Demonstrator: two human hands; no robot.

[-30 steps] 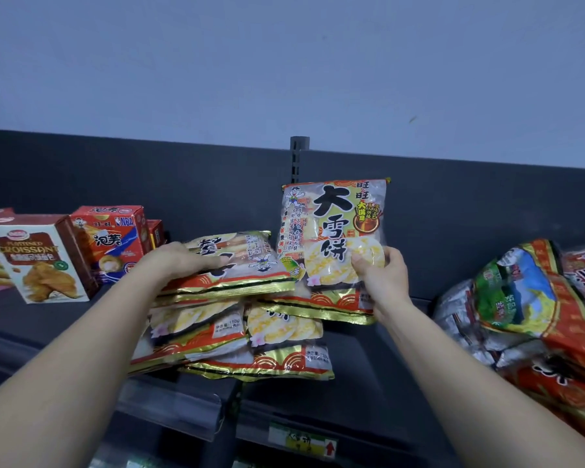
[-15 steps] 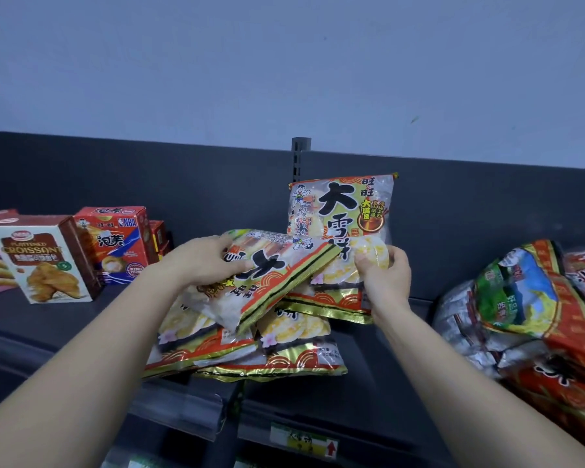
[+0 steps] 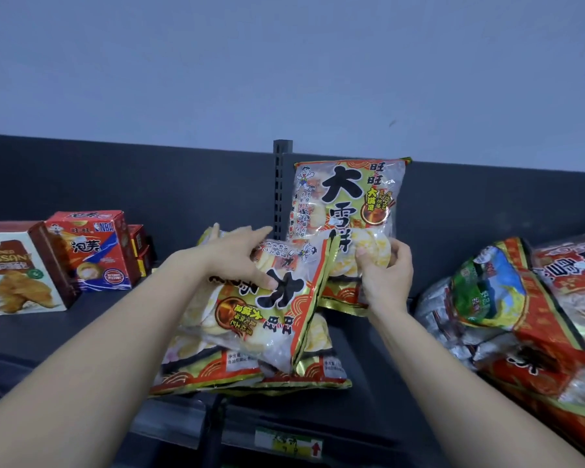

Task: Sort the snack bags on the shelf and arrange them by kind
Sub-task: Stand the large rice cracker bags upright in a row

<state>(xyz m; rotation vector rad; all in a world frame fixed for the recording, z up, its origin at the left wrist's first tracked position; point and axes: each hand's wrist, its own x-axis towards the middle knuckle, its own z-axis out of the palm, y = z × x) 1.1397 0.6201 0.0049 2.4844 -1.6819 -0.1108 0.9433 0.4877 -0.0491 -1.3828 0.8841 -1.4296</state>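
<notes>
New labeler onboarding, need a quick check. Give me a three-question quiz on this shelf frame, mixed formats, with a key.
1. True or false: the right hand grips the upright rice-cracker bag.
2. The print on the tilted bag in the left hand is: A) upright B) upside down C) hidden.
3. What kind of packages stand at the far left of the shelf?

Key: 1 true; 2 B; 3 boxes, namely a croissant box and a red box.
</notes>
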